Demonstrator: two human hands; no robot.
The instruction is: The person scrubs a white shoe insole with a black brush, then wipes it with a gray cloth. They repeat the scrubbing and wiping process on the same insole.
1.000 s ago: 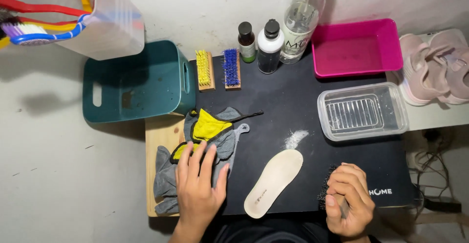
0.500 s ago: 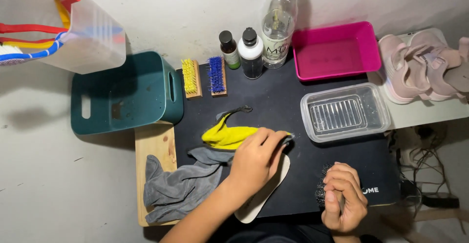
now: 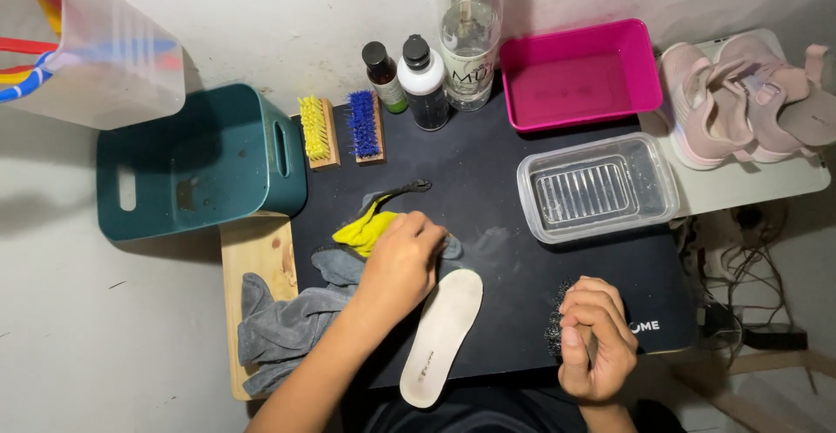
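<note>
- Left hand point(image 3: 402, 259) reaches across the mat point(image 3: 488, 198), fingers curled down and pressing the grey cloth point(image 3: 287, 328) flat; a yellow cloth point(image 3: 361, 231) pokes out just beyond the knuckles.
- Right hand point(image 3: 595, 337) sits at the mat's near right, fist wrapped around a dark-bristled brush point(image 3: 554, 327); only the bristles show, sticking out to the left.
- Insole point(image 3: 442, 333) lies on the mat between the two hands, just beside the left wrist, pale face up. Long axis runs diagonally: one rounded end points up and right towards the clear tub point(image 3: 597, 187), the other down towards the person.
- Clear tub, past the right hand: a ribbed insert in the bottom; whether it holds liquid, cannot tell.
- Pink tub point(image 3: 582, 74) behind it shows only its bare floor.
- Teal basket point(image 3: 200, 161) to the left, lying on its side, opening hidden.
- Along the wall: yellow brush point(image 3: 317, 130), blue brush point(image 3: 364, 125), two small dark-capped bottles point(image 3: 406, 80), one tall clear bottle point(image 3: 470, 37).
- Far right, off the mat: a pair of pink shoes point(image 3: 740, 93).
- Top left: a translucent jug point(image 3: 113, 58) holding coloured brush handles.
</note>
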